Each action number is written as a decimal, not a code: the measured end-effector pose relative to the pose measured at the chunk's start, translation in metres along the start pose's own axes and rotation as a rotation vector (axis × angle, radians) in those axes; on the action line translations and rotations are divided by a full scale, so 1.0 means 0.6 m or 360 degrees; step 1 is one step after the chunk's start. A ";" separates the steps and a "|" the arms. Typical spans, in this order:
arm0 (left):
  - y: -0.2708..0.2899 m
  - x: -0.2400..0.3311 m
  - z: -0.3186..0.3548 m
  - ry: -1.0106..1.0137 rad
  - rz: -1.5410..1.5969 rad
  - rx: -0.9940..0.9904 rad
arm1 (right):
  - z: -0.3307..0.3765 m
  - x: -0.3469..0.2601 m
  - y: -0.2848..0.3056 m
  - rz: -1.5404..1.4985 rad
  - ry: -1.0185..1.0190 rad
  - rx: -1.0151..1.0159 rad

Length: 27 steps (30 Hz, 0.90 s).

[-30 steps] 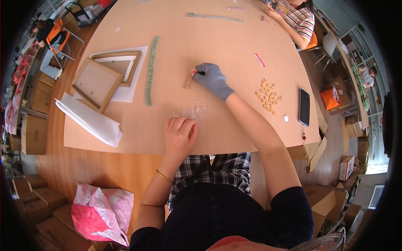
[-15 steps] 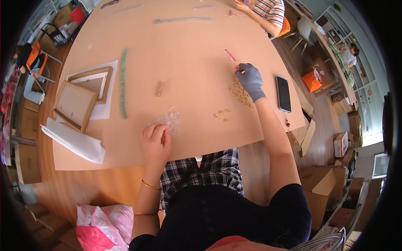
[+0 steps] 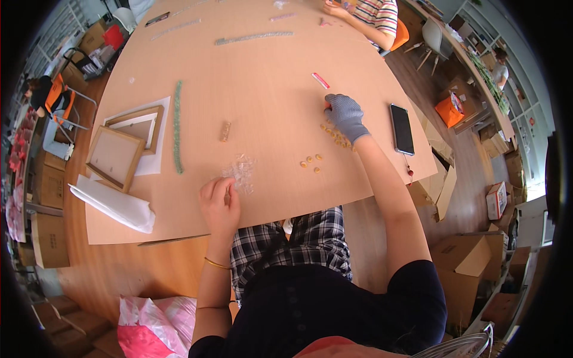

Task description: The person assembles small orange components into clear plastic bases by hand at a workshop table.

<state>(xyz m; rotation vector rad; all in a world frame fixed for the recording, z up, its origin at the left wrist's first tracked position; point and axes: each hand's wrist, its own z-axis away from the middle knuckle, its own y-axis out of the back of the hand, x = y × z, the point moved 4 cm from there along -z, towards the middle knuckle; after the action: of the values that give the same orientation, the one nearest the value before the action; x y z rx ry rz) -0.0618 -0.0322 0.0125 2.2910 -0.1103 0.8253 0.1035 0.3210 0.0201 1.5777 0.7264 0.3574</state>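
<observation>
My left hand (image 3: 219, 203), bare with a gold bangle at the wrist, rests at the near edge of the table. Its fingers are curled inward, and whatever they hold is too small to make out. Just beyond lies a loose pile of small clear plastic pieces (image 3: 243, 170). My right hand (image 3: 347, 114) wears a grey glove and is closed above several small gold-coloured round pieces (image 3: 338, 139); its fingertips are partly hidden. A few more gold round pieces (image 3: 310, 159) lie apart, between both hands. Past the right hand is a red and white strip (image 3: 320, 80).
Wooden frames (image 3: 116, 156), rolled white sheeting (image 3: 113, 206) and a long green strip (image 3: 178, 128) lie left. A small copper-coloured coil (image 3: 225, 131) stands mid-table. A black phone (image 3: 401, 128) lies right. Another person's arm (image 3: 364, 30) is at the far right.
The view has shifted a little. My gloved right hand has moved slightly left, its fingers now turned more downward over the gold pieces. My left hand stays nearly still beside the clear pieces.
</observation>
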 end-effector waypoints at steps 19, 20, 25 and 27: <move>-0.020 0.073 -0.023 0.0936 0.2246 -0.0451 | 0.250 -0.275 0.123 -0.1702 0.0869 0.0078; -0.019 0.077 -0.022 0.0935 0.2321 -0.0446 | 0.249 -0.273 0.121 -0.1700 0.0873 0.0074; -0.001 0.097 -0.024 0.0841 0.2115 -0.0323 | 0.247 -0.273 0.111 -0.1815 0.0953 0.0074; 0.009 0.101 -0.027 0.0799 0.1962 -0.0263 | 0.249 -0.272 0.111 -0.1788 0.0938 0.0091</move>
<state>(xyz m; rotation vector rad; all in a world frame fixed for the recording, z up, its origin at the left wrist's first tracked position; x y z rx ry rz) -0.0238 -0.0175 0.0605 1.6134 -1.3707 1.8449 0.0890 0.1018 0.0922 0.8818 1.9366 -0.0596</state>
